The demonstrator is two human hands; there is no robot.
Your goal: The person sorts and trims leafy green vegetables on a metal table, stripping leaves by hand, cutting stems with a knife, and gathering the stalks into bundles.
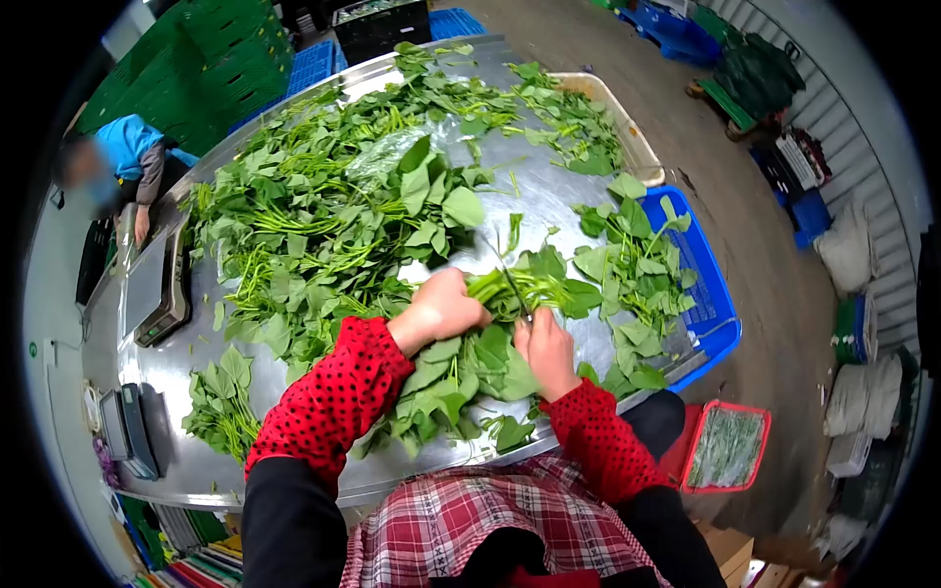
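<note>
My left hand (446,310) is closed around a bunch of leafy green stems (529,288), its leaves hanging below the fist over the table's near edge. Closed as well, my right hand (546,353) grips a thin dark-bladed cutting tool (514,284). Its blade lies across the stems just right of my left hand. The handle is hidden in my fingers, so I cannot tell whether it is a knife or scissors. A large heap of the same leafy greens (304,220) spreads over the metal table (338,480) to the left and beyond my hands.
More greens hang over a blue crate (723,338) and a pale tub (642,162) along the right edge. A red basket (725,446) stands on the floor. Scales (165,284) sit on the left, near a person in a blue vest (127,152). Green crates (211,69) are stacked behind.
</note>
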